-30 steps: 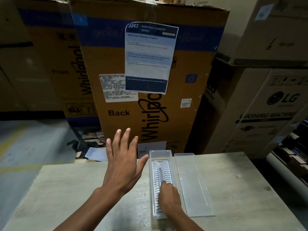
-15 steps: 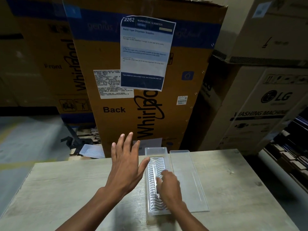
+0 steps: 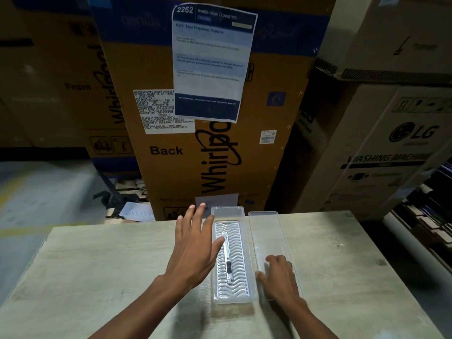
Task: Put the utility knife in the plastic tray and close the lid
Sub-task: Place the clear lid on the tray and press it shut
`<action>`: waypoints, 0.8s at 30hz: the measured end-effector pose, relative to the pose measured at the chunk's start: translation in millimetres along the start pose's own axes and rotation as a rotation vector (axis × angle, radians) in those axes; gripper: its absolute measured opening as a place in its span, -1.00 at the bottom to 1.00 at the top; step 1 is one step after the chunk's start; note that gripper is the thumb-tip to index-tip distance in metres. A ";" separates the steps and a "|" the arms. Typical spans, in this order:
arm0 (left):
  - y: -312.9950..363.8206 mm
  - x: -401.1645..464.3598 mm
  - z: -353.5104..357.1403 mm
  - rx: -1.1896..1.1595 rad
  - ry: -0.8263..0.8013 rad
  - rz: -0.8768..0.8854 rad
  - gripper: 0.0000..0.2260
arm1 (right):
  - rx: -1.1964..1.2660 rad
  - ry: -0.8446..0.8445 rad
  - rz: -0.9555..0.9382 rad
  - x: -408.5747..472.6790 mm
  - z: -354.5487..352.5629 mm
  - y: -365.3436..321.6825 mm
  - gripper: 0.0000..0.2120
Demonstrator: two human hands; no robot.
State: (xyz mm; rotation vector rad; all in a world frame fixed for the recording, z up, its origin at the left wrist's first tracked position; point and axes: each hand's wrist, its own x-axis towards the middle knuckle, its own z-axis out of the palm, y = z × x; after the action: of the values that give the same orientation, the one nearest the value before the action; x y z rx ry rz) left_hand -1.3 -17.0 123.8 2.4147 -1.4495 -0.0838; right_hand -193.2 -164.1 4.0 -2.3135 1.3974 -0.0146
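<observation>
Clear tray (image 3: 228, 212) w/ knife (image 3: 227, 256) lying inside: step one's done, lid (image 3: 266, 231) not on yet. We've got left hand (image 3: 195, 250) spread flat at tray's left edge, thumb near knife tip, holding nothing. Right hand (image 3: 278, 277) rests flat on lid, beside tray, right of knife.

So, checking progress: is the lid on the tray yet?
No, the lid lies flat on the table beside the tray, under the right hand.

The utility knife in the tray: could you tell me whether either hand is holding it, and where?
Neither: the utility knife lies free in the tray. The left hand is open beside it; the right hand rests on the lid.
</observation>
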 end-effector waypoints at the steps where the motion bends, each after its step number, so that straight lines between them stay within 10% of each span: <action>1: 0.2 -0.7 0.2 0.003 -0.004 -0.002 -0.26 | -0.049 -0.012 -0.006 -0.6 3.2 0.5 -0.55; 14: 2.0 -10.7 24.6 -0.180 -0.230 -0.093 -0.43 | -0.218 -0.022 -0.092 1.0 -6.6 -3.7 -0.62; 24: 11.0 -14.3 46.4 -0.563 -0.400 -0.336 -0.29 | 0.349 0.311 0.051 20.0 -104.9 -22.3 -0.56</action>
State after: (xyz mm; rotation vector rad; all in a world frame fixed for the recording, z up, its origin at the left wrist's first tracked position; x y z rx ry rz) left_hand -27.4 -20.6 81.6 2.1942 -0.9547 -0.9615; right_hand -188.6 -209.7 102.9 -2.0426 1.4607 -0.5782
